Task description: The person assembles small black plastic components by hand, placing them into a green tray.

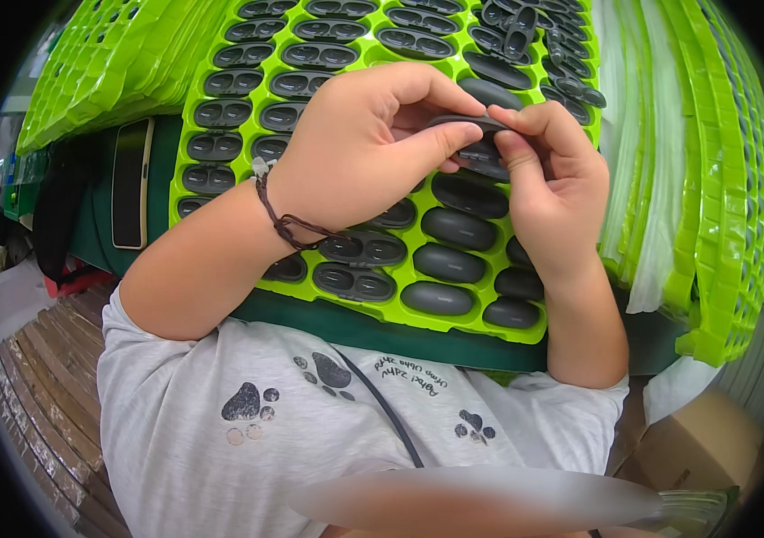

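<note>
The counter [328, 321] is dark green, mostly covered. On it lies a bright green tray [382, 310] with rows of oval pockets, most of those in view filled. To the right stands a large stack of green trays [730, 224], tipped on edge with pale sheets between; a second green stack [122, 76] is at the upper left. A cardboard box [705, 439] sits at the lower right, below counter level.

Both hands are over the tray, close together, each closed in a fingertip pinch on the same item. The left hand [355, 143] grips with thumb and forefinger, other fingers curled partly out of sight behind. The right hand [557, 170] pinches the item's right end between thumb and forefinger. Whether the two hands touch each other cannot be determined.

A phone [131, 184] with a dark screen lies left of the tray. The held item — a dark oval case [482, 157] — is above the tray's right-hand columns; fingers hide much of it. Closed cases [449, 264] fill pockets nearer the body; open pieces with paired hollows [355, 281] occupy the left columns. Small dark parts [518, 34] lie heaped at the far right. Smallest noted: a braided cord [288, 229] on the left wrist.
</note>
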Demonstrator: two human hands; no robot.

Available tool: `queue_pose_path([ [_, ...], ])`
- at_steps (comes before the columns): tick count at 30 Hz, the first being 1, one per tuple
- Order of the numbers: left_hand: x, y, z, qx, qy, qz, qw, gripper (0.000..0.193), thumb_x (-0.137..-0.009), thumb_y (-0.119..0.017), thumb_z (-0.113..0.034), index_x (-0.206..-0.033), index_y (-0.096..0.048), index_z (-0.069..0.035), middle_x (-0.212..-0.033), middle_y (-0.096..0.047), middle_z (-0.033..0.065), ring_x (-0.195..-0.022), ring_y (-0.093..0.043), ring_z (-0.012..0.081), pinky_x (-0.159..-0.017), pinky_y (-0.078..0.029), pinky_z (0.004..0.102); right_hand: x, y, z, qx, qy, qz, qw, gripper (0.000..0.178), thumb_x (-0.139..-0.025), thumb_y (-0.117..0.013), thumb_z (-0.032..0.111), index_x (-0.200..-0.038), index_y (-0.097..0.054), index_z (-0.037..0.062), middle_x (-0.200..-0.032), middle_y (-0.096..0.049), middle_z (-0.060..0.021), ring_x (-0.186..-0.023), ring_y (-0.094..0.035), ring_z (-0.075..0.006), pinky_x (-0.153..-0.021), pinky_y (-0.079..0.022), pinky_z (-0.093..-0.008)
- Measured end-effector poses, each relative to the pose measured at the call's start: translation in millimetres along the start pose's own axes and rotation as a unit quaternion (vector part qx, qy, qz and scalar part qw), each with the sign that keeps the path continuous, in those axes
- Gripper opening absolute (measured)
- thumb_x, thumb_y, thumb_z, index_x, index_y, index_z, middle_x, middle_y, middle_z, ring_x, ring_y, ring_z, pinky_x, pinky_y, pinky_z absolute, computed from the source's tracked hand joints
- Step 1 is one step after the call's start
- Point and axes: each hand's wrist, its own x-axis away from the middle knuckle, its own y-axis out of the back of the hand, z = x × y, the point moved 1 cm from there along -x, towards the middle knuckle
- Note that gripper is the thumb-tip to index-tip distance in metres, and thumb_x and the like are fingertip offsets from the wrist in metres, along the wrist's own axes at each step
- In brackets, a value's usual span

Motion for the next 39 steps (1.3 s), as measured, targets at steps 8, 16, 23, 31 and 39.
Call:
queue_pose_path([
  [8, -21, 36, 5, -0.298, -0.134, -0.112, 0.938, 0.013, -0.088, -0.068, -0.009, -0.100, -0.069, -0.006, -0.081, -0.064, -0.0004, -0.071, -0.059, 0.0072, -0.061, -0.046, 0.0224, -37, 32, 11, 0.221, 0.053, 0.024, 0.974, 0.051, -0.092, -0.065, 0.029, -0.137, -0.049, 0.0101, -0.125, -0.057, -0.0091, -0.115, -0.050, -0.0212, -0.090, -0.046, -0.0314],
  [16, -23, 47, 17, -0.526, -0.202, -0.150, 0.812, 0.010, -0.084, -0.067, -0.014, -0.092, -0.069, -0.008, -0.088, -0.061, 0.0058, -0.089, -0.057, 0.0286, -0.081, -0.046, 0.0380, -106, 2, 21, 0.491, -0.029, -0.010, 0.871, 0.065, -0.082, -0.070, 0.025, -0.140, -0.044, 0.0114, -0.141, -0.043, -0.0198, -0.131, -0.038, -0.0388, -0.109, -0.031, -0.0433],
  [23, -24, 45, 20, -0.520, -0.188, -0.129, 0.823, 0.011, -0.085, -0.065, -0.021, -0.090, -0.073, -0.014, -0.090, -0.062, 0.0065, -0.089, -0.059, 0.0298, -0.079, -0.051, 0.0400, -152, 24, -71, 0.536, 0.069, 0.056, 0.839, 0.058, -0.081, -0.071, 0.048, -0.125, -0.058, 0.0131, -0.122, -0.059, -0.0134, -0.117, -0.051, -0.0342, -0.096, -0.044, -0.0423],
  [31, -23, 44, 19, -0.510, -0.193, -0.152, 0.824, 0.011, -0.087, -0.063, -0.017, -0.092, -0.068, -0.009, -0.086, -0.060, 0.0074, -0.087, -0.058, 0.0300, -0.077, -0.048, 0.0395, -144, 24, -71, 0.395, 0.115, 0.006, 0.911, 0.039, -0.078, -0.079, 0.027, -0.104, -0.060, 0.0045, -0.095, -0.065, -0.0113, -0.086, -0.063, -0.0263, -0.077, -0.050, -0.0349],
  [39, -25, 48, 22, -0.531, -0.156, -0.156, 0.818, 0.013, -0.092, -0.057, -0.017, -0.097, -0.065, -0.009, -0.092, -0.062, 0.0091, -0.089, -0.061, 0.0306, -0.076, -0.049, 0.0410, -126, 14, -37, 0.415, 0.130, 0.008, 0.900, 0.035, -0.081, -0.075, 0.022, -0.106, -0.060, 0.0044, -0.096, -0.063, -0.0136, -0.088, -0.061, -0.0278, -0.076, -0.050, -0.0351],
])
